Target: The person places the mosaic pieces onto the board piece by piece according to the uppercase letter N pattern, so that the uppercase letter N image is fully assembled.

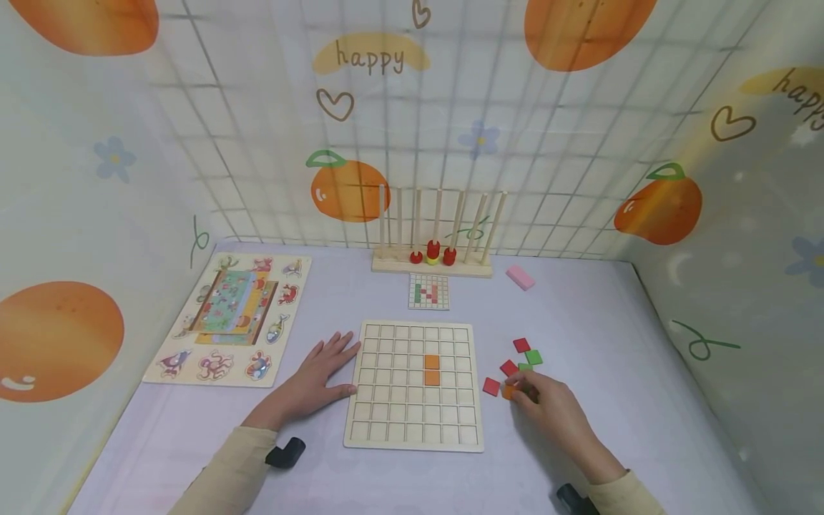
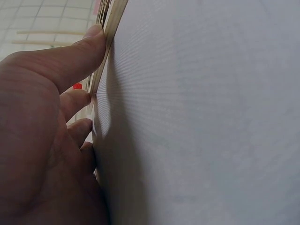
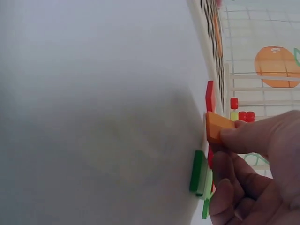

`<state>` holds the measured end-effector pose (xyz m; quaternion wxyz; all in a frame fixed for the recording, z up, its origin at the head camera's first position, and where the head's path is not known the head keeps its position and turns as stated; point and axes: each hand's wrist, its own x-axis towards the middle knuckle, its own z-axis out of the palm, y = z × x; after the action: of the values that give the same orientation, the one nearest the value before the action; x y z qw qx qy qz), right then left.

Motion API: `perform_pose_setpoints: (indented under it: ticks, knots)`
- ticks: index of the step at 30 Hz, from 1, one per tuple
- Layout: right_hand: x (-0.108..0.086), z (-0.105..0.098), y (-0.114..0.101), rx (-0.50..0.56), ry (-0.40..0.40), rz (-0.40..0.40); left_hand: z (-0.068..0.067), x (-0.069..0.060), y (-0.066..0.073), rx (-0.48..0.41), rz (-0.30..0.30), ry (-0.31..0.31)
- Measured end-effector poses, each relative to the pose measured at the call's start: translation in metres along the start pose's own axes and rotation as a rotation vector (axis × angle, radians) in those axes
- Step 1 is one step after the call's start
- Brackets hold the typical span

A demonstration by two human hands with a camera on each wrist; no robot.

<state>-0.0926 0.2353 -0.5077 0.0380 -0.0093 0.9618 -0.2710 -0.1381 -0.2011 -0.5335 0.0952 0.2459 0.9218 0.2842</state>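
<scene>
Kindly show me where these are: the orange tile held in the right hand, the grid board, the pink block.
Held orange tile [image 3: 215,125]: right wrist view, on its broad face.
Grid board [image 1: 397,395]: head view, on a bare square.
Pink block [image 1: 519,277]: head view, on its top face.

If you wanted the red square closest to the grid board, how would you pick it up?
I'd pinch the red square by its near and far edges, with the hand coming from above. It's thin and lies flat, and those edges look freest: the board is on its left, the pinched orange tile on its right.
</scene>
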Motion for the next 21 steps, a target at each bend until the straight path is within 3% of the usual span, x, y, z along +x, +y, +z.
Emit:
perform_pose_setpoints:
  ticks: [9, 21]
  knots:
    - [0.0, 0.002, -0.012, 0.122, 0.005, -0.026, 0.0, 0.0, -0.001, 0.011, 0.003, -0.001]
    - [0.004, 0.021, -0.041, 0.232, -0.053, -0.071, -0.001, 0.0, 0.0, 0.009, -0.004, -0.004]
